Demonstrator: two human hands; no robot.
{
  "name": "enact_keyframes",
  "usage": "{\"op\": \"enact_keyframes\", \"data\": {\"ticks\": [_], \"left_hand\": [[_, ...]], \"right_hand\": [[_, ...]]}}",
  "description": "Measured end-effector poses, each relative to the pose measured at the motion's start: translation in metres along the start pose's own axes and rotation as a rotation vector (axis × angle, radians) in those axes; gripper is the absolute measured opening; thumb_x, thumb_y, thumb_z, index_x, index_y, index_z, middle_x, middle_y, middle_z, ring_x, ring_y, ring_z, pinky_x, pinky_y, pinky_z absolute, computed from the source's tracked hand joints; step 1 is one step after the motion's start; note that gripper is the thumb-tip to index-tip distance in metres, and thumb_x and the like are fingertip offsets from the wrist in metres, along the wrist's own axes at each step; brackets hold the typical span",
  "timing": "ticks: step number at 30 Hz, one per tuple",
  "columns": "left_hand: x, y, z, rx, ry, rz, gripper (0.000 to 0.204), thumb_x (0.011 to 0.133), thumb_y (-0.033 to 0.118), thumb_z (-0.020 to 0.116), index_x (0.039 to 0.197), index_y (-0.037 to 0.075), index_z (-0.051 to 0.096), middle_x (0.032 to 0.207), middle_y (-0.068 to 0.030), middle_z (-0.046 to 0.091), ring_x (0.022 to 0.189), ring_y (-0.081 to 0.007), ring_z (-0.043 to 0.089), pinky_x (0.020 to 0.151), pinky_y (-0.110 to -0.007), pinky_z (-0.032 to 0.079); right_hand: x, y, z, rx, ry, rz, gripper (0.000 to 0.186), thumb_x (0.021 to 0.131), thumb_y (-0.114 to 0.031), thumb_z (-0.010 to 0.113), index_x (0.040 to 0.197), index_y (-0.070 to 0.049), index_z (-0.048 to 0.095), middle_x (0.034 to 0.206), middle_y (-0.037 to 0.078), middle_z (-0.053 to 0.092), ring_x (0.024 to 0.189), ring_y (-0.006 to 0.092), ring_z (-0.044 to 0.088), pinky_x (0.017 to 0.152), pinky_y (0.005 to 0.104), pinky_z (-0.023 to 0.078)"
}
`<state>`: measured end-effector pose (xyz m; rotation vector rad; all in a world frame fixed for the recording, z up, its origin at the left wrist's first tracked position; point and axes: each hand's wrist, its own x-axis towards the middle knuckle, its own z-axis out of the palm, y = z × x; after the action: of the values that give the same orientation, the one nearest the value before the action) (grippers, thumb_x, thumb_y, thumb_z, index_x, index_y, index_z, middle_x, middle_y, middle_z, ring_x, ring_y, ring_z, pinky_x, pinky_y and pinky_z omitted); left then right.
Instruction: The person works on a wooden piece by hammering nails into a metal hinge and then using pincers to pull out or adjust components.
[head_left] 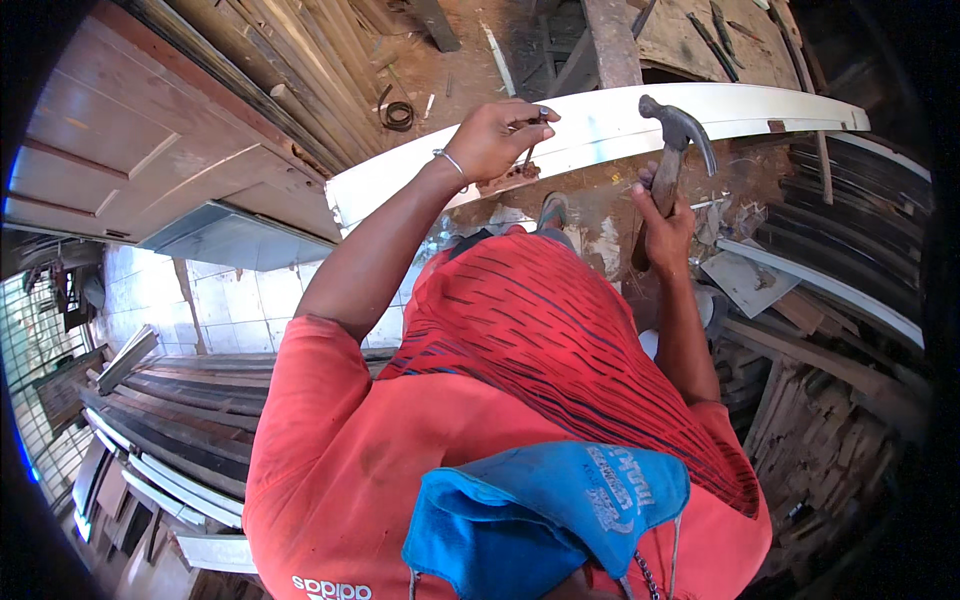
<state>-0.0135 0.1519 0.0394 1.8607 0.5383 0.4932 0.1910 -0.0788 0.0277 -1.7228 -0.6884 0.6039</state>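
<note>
A long white-painted board (610,120) lies across in front of me. Over its near edge my left hand (486,142) pinches a slim dark metal rod (531,152) between thumb and fingers. The rod's lower end points at a rough reddish-brown cut-out (512,181) in the edge; whether the tip touches the wood is hard to see. On the right, my right hand (667,228) grips the wooden handle of a claw hammer (680,128). The hammer's head is raised over the board, apart from the rod.
A brown panelled door (95,130) and long timber strips (310,75) lean at the left. Stacked dark planks (850,225) fill the right side. Several hand tools lie on a workbench (690,35) at the far side. A black coil (397,112) lies on the floor.
</note>
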Motion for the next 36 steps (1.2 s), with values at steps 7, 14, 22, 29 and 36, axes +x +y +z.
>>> {"op": "enact_keyframes", "data": {"ticks": [7, 14, 22, 29, 36], "left_hand": [[0.001, -0.018, 0.002, 0.023, 0.012, 0.01, 0.025, 0.093, 0.025, 0.071, 0.112, 0.009, 0.075, 0.103, -0.0137, 0.072, 0.091, -0.0246, 0.069, 0.086, -0.036, 0.054], [0.0, -0.017, -0.002, 0.035, -0.118, 0.082, 0.024, 0.096, 0.022, 0.065, 0.115, 0.009, 0.073, 0.1, -0.014, 0.072, 0.09, -0.0252, 0.07, 0.083, -0.036, 0.055], [0.005, -0.015, 0.001, 0.143, -0.186, 0.308, 0.026, 0.096, 0.024, 0.064, 0.109, 0.004, 0.073, 0.102, -0.0141, 0.073, 0.091, -0.0304, 0.071, 0.082, -0.039, 0.055], [0.011, -0.017, 0.008, 0.182, -0.215, 0.326, 0.025, 0.095, 0.024, 0.065, 0.105, 0.004, 0.074, 0.098, -0.0144, 0.073, 0.088, -0.0317, 0.071, 0.08, -0.04, 0.055], [0.006, -0.016, 0.0, 0.185, -0.255, 0.217, 0.026, 0.095, 0.024, 0.066, 0.109, 0.003, 0.073, 0.102, -0.0147, 0.073, 0.092, -0.0314, 0.071, 0.085, -0.04, 0.055]], "right_hand": [[-0.03, -0.012, -0.002, -0.075, -0.028, 0.001, 0.041, 0.091, -0.017, 0.076, 0.126, 0.001, 0.064, 0.117, 0.008, 0.068, 0.107, 0.0167, 0.063, 0.095, 0.0336, 0.049], [-0.044, -0.023, 0.005, -0.076, -0.056, 0.003, 0.048, 0.088, -0.018, 0.079, 0.128, 0.001, 0.062, 0.114, 0.009, 0.068, 0.106, 0.0184, 0.063, 0.094, 0.0349, 0.05], [-0.056, -0.091, 0.007, -0.043, -0.172, 0.193, 0.04, 0.096, -0.022, 0.07, 0.127, 0.0, 0.059, 0.086, 0.003, 0.064, 0.068, 0.0107, 0.059, 0.06, 0.0266, 0.049], [-0.053, -0.128, 0.009, 0.045, -0.193, -0.006, 0.033, 0.1, -0.034, 0.065, 0.108, -0.002, 0.059, 0.071, 0.002, 0.056, 0.058, 0.0094, 0.053, 0.053, 0.0281, 0.044], [-0.042, -0.171, -0.013, -0.123, -0.363, 0.088, 0.036, 0.1, -0.034, 0.064, 0.115, -0.002, 0.062, 0.077, 0.004, 0.059, 0.061, 0.0107, 0.055, 0.054, 0.0285, 0.046]]}}
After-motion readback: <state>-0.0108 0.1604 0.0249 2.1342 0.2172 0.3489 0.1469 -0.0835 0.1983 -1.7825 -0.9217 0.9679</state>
